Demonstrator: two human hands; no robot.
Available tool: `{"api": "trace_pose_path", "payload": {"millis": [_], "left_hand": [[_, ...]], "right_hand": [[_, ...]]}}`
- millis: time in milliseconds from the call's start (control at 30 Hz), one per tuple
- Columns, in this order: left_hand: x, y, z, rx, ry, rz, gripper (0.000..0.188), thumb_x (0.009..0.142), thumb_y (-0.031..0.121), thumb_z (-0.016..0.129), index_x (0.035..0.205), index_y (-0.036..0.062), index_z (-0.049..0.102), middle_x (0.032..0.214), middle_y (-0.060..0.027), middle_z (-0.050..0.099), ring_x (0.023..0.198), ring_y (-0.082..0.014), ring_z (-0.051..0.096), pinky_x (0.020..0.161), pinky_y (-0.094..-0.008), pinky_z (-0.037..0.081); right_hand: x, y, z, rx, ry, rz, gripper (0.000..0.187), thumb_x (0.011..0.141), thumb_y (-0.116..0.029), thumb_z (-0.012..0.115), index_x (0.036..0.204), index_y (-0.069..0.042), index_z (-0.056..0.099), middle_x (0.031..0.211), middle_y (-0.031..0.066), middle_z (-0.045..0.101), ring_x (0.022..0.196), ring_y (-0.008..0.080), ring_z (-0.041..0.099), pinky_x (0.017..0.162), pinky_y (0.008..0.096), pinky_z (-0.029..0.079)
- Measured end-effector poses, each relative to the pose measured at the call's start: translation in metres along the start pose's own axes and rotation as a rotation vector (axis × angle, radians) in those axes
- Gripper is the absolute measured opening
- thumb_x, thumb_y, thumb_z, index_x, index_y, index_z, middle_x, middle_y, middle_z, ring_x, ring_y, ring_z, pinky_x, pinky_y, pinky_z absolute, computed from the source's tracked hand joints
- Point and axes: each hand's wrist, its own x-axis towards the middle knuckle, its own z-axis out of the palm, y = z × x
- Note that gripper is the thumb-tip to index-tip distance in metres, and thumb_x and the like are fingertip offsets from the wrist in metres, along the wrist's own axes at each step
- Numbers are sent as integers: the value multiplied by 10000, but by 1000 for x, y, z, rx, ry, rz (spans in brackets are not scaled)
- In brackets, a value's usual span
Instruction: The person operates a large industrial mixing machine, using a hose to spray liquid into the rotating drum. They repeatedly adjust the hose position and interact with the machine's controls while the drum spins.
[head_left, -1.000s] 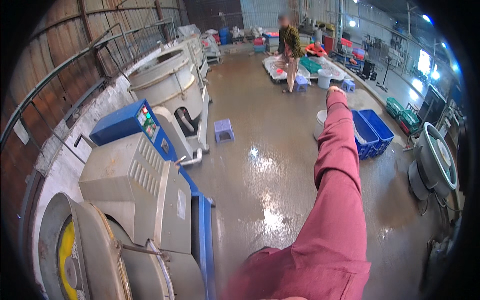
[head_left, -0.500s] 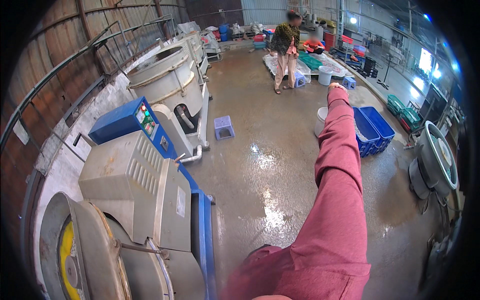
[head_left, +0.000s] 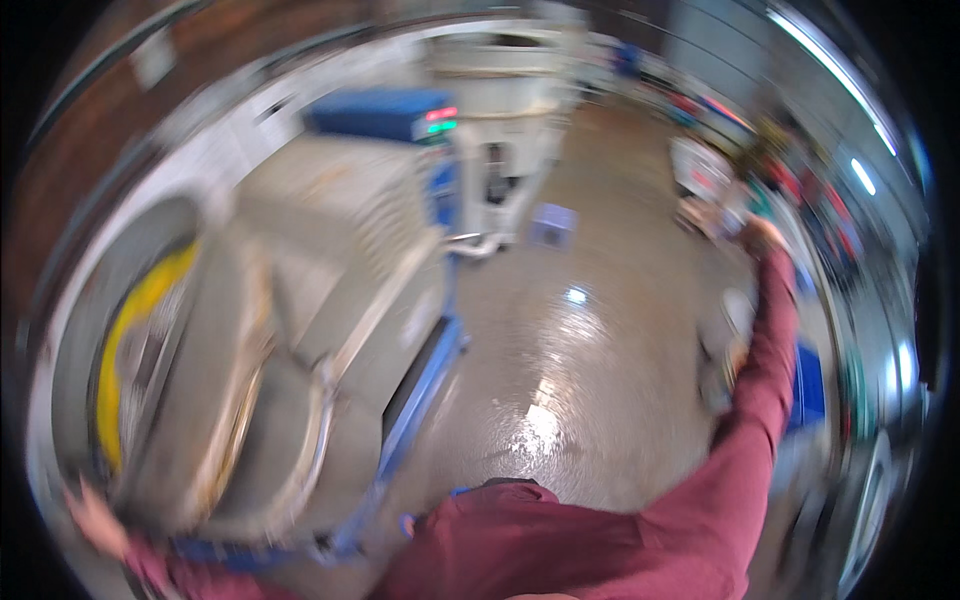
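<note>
My left hand [head_left: 98,522] reaches out at the lower left, beside the rim of a beige machine bowl [head_left: 75,385] with a yellow ring [head_left: 125,350] inside. Its fingers look stretched apart, though motion smears them. I cannot make out whether it touches the bowl. At the end of my outstretched right arm is my right hand [head_left: 762,238], away from the machine. Blur hides its fingers, and several pale and coloured shapes lie behind it in the distance.
A blue control box [head_left: 370,115] with red and green lights stands behind the machine's beige housing [head_left: 330,190]. Beyond are a large beige tub [head_left: 500,75] and a small lilac stool [head_left: 553,225]. The brown floor [head_left: 530,340] is wet and shiny. A blue bin [head_left: 806,390] stands right.
My view has swung left, so the machine appears nearer the middle and blurred. My left hand has come into view at the lower left. My right arm stays outstretched, now further right in view.
</note>
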Motion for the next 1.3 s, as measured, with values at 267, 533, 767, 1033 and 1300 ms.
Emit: {"api": "trace_pose_path", "payload": {"millis": [267,533,767,1033,1300], "left_hand": [[-23,24,-9,77,236,16,547,835,244,675,1348,114,537,819,-171,703,609,-217,688,677,-353,542],[-33,43,-16,-13,127,-97,548,823,187,630,1336,43,503,965,-277,666,938,-436,640,839,-461,501],[-32,22,-26,-152,17,-52,515,858,130,607,1337,2,463,957,-190,684,866,-295,684,823,-361,512],[-27,14,-27,-409,-14,-117,656,848,59,673,1438,12,391,912,-49,645,803,-102,587,765,-258,495],[-31,12,-23,-319,41,-88,611,915,117,639,1452,23,365,864,-64,629,777,-118,584,741,-273,487]], "right_hand": [[-86,-411,19,304,-267,-1079,567,878,17,580,1420,-115,482,636,-50,461,545,47,466,495,244,418],[-301,-649,46,221,181,-1797,502,843,-53,660,1332,-89,552,780,125,545,664,221,513,645,333,440],[-351,-779,79,500,238,-1874,398,939,-194,601,1328,-117,562,863,141,581,705,253,539,745,361,470],[-354,-843,133,585,-274,-1825,599,933,-108,585,1489,-159,370,806,29,535,709,106,478,689,279,439],[-342,-852,139,190,-527,-1724,539,864,-77,666,1380,-83,509,788,64,586,677,128,506,662,287,449]]}}
